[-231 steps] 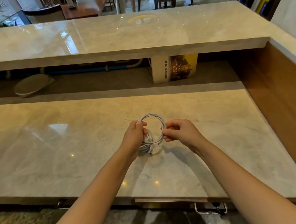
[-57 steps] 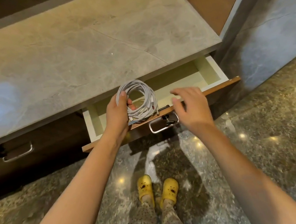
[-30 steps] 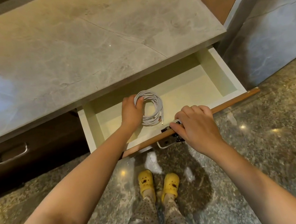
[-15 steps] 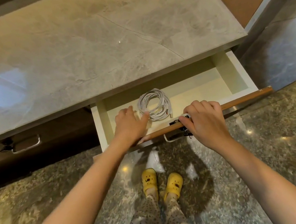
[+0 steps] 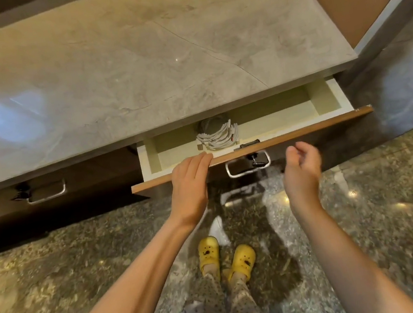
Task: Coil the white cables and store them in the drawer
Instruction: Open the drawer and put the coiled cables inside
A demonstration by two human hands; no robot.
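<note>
Coiled white cables (image 5: pixel 217 135) lie flat on the floor of the part-open drawer (image 5: pixel 287 119), the far side of the coil hidden beneath the marble countertop (image 5: pixel 136 73). The visible bundle runs left to right, along the drawer's length. Left hand (image 5: pixel 190 182): straight fingers resting on the drawer front's top edge. Right hand (image 5: pixel 301 170): loosely curled, holding nothing, just right of the metal handle (image 5: pixel 248 166).

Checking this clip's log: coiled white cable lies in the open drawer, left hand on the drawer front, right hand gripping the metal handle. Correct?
One error. The head view shows the right hand holding nothing, loosely curled beside the metal handle, not touching it. The rest stands.
</note>
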